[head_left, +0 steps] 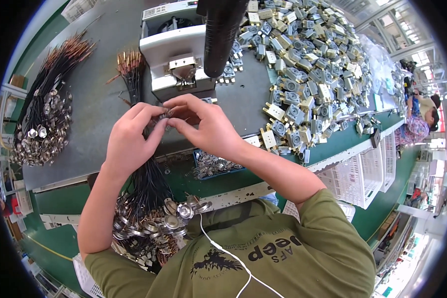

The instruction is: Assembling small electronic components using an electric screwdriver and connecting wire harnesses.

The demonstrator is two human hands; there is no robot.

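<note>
Fingertips nearly meeting, my left hand (131, 133) and my right hand (208, 124) pinch a small metallic-looking piece in front of the white bench machine (159, 57). The fingers cover most of that piece, so its kind is unclear. Beneath my left hand runs a bundle of black wires (148, 181). Its copper-coloured ends (130, 62) lie beside the machine, and its round metal cups (156, 221) hang over the table's front edge by my lap. Just in front of my right wrist sits a blue tray (217, 175) of small metal parts.
Grey and white plug-like parts (308, 74) are heaped on the right of the table. Another bundle of black wires with metal cups (42, 111) lies at left. A thick black tube (224, 37) rises by the machine. White crates (355, 181) and another person (418, 119) are at right.
</note>
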